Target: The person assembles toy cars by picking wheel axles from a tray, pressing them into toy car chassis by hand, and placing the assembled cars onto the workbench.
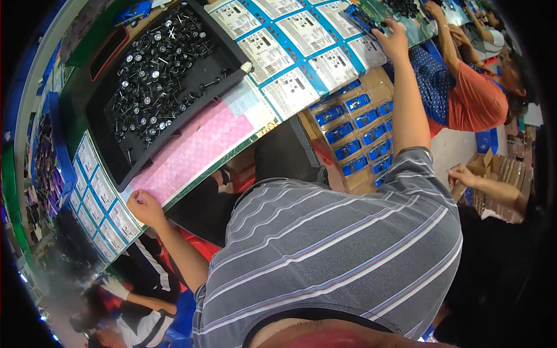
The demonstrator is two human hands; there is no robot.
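Note:
My left hand (146,209) rests at the table's near edge, by the lower corner of the pink padded sheet (203,142). Its fingers are curled together; whatever they may hold is too small to make out. Stretched far out to the right, my right hand (393,40) has its fingers apart, beside a blue toy car part (361,18) on the printed card sheets. Between the hands stands a black tray (223,87), tilted in view, with many small black wheels on axles (159,75) heaped in it.
Printed blue-and-white card sheets (284,90) cover the table. Below its right edge, a carton holds rows of blue toy cars (351,148). A blue bin (67,156) of purple and black parts stands at left. Co-workers sit at right, one in an orange top (478,98), and at lower left.

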